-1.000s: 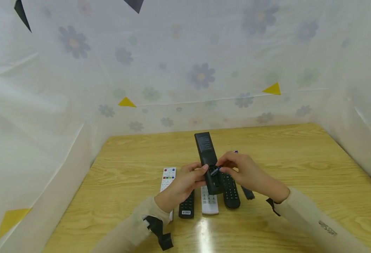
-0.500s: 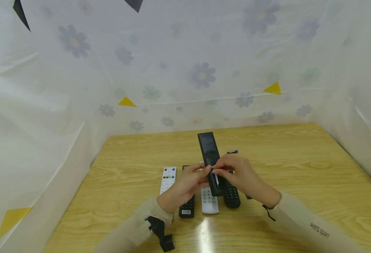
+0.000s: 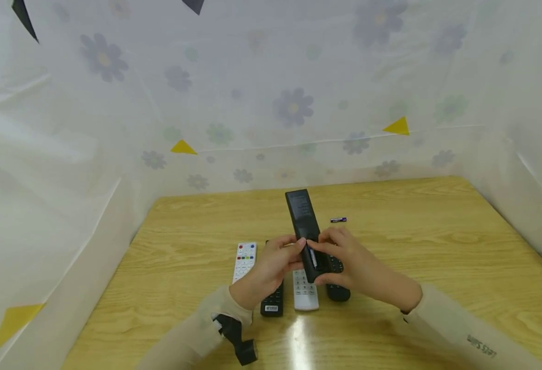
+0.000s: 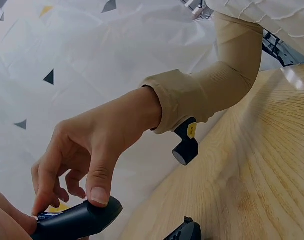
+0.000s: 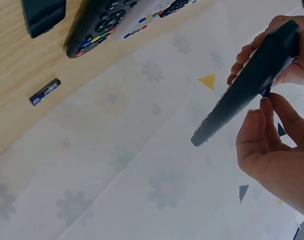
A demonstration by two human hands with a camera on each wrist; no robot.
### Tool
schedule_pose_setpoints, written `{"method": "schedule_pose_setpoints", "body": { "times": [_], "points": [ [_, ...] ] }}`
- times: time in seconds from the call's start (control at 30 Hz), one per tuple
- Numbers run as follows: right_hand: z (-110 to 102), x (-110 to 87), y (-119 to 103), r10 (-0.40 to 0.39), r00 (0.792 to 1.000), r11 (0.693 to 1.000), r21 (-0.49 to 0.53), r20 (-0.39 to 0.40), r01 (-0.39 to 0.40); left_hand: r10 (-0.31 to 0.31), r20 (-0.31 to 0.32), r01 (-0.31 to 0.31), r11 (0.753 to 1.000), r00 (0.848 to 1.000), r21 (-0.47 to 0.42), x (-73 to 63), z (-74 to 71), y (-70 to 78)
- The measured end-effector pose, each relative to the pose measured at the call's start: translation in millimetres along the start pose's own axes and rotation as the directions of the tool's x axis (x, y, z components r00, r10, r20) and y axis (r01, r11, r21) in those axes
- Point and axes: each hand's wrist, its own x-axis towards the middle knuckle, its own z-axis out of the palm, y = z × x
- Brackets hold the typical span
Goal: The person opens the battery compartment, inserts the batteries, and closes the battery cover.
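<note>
My left hand (image 3: 275,259) grips a black remote control (image 3: 304,218), back side up, its thumb beside the uncovered battery compartment. A slim battery (image 3: 313,258) lies lengthwise in that compartment. With a fingertip my right hand (image 3: 358,264) presses the battery's upper end, while its thumb rests against the remote's lower end, well apart from the finger. In the left wrist view the right thumb sits on the remote's tip. From the right wrist view, the remote's back edge hides most of the compartment.
Below the hands lie a white remote (image 3: 245,261), a black one (image 3: 272,303), another white one (image 3: 305,297) and another black one (image 3: 338,293). Farther back is a loose battery (image 3: 338,220). A flat black piece (image 5: 44,15) lies at the right.
The battery, tilted and pinched in the right hand a second ago, now lies along the compartment. The right thumb has moved from the battery down to the remote's lower end.
</note>
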Motion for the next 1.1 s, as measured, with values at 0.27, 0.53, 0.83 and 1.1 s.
{"method": "schedule_pose_setpoints", "body": {
  "times": [0.27, 0.53, 0.83, 1.1],
  "points": [
    [11.0, -4.5, 3.9, -0.066, 0.998, 0.997, -0.043, -0.019, 0.065, 0.028, 0.0, -0.028, 0.999, 1.0, 0.026, 1.7, -4.4, -2.2],
    [-2.8, -1.8, 56.4, 0.119, 0.993, 0.98, 0.164, -0.008, -0.116, 0.007, -0.014, -0.008, 1.0, 1.0, -0.003, 5.9, -9.2, -1.3],
    [7.6, 2.9, 136.1, 0.383, 0.889, 0.918, -0.205, 0.249, -0.338, 0.004, -0.013, -0.004, 1.0, 1.0, -0.02, 3.9, -10.0, -1.6],
    [33.2, 12.6, 158.1, 0.367, 0.848, 0.914, -0.318, 0.384, -0.252, -0.014, -0.018, 0.013, 0.999, 1.0, -0.031, 3.5, -5.3, -3.2]
  ]
}}
